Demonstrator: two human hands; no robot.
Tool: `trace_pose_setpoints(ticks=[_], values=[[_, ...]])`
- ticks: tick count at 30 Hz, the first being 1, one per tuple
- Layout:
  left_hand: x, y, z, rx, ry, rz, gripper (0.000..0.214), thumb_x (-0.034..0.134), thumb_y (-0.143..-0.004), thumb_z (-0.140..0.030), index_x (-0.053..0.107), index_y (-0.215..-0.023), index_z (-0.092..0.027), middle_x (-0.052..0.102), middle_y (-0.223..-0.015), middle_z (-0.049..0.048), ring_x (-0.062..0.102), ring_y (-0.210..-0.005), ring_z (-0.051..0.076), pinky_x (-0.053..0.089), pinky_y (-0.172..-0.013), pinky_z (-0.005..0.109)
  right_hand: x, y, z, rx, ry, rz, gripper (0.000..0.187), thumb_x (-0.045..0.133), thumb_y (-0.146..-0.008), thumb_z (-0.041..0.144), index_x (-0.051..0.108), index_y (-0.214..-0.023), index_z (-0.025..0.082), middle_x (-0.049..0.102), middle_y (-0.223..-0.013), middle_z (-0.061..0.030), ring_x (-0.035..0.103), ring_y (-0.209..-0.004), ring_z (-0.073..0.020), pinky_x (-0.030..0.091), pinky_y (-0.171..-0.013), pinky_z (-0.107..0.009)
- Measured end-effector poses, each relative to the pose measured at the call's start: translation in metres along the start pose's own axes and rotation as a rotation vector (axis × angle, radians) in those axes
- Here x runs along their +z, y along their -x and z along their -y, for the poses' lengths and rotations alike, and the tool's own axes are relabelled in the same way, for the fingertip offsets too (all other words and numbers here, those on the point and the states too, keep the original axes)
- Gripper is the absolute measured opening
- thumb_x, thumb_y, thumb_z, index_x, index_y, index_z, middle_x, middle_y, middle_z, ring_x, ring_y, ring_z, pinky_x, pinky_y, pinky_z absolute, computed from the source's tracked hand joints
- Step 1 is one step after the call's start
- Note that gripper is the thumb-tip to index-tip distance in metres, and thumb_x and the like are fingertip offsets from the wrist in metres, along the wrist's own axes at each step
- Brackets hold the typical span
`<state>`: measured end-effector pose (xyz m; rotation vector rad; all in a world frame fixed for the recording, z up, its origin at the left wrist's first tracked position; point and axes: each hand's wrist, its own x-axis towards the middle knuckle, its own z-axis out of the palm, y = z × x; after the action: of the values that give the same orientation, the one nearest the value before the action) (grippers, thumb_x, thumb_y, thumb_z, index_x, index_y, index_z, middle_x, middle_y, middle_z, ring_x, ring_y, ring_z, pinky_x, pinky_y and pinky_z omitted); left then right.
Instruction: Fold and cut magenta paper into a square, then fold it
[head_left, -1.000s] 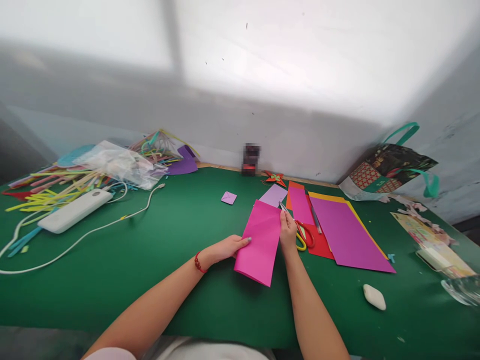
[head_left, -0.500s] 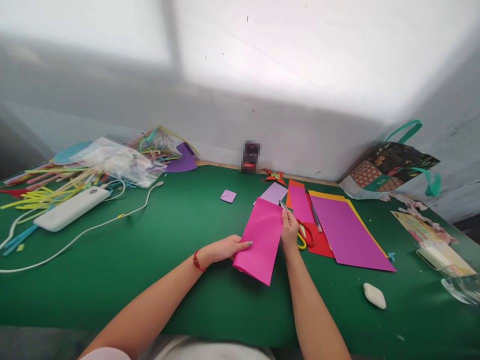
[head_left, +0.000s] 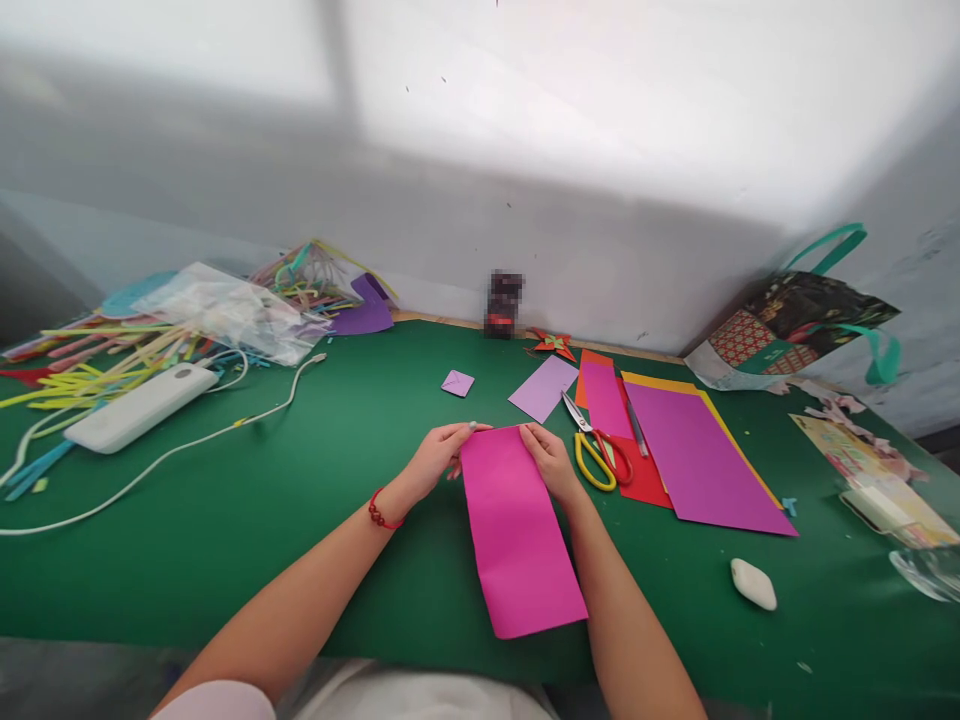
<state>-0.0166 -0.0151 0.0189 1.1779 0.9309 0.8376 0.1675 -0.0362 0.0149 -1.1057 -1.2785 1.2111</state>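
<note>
A bright pink sheet of paper (head_left: 523, 540) hangs between my hands, its long side running toward me. My left hand (head_left: 444, 455) pinches the far left corner, thumb along the top edge. At the far right corner, my right hand (head_left: 550, 462) grips the same sheet with thumb and fingers. Beyond the sheet lie a small folded lilac paper square (head_left: 457, 383) and a flat lilac sheet (head_left: 544, 388). Scissors (head_left: 596, 452) with one yellow and one red handle rest right of my right hand, partly over red paper (head_left: 645, 482).
Purple paper (head_left: 705, 455) on yellow paper and a pen (head_left: 636, 428) lie to the right. A white case (head_left: 753, 584) sits nearer me. At the left are a white power bank (head_left: 142, 408), a cable (head_left: 202, 450) and many paper strips (head_left: 90, 370). A bag (head_left: 795, 325) stands back right.
The pink sheet has turned and come down toward me. My left hand shifted from its lower left side to the far left corner; my right hand moved slightly left, uncovering the scissors.
</note>
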Motion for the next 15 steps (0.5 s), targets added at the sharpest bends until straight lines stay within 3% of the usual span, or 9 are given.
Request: trace_pose_setpoints(ticks=[6, 15], values=[[0.0042, 0.0042, -0.0028, 0.026, -0.107, 0.025, 0.048, 0.057, -0.071, -0.054, 0.067, -0.084, -0.009, 0.036, -0.047, -0.0063, 0.028, -0.04, 0.005, 0.022, -0.039, 0.02, -0.0034, 0.0005, 0.001, -0.016, 0.006, -0.017, 0.036, 0.054, -0.074, 0.055, 0.057, -0.071, 0.019, 0.045, -0.063, 0.0028, 0.038, -0.056, -0.0104, 0.031, -0.052, -0.023], [0.0032, -0.0004, 0.0053, 0.07, -0.088, 0.102, 0.053, 0.056, -0.072, -0.05, 0.062, -0.108, -0.011, 0.049, -0.059, -0.0011, 0.03, -0.048, 0.006, 0.025, -0.043, 0.02, -0.0039, 0.0029, 0.0039, 0.019, -0.042, -0.005, 0.034, 0.056, -0.075, 0.053, 0.061, -0.077, 0.02, 0.05, -0.066, 0.0018, 0.042, -0.058, -0.011, 0.033, -0.052, -0.023]])
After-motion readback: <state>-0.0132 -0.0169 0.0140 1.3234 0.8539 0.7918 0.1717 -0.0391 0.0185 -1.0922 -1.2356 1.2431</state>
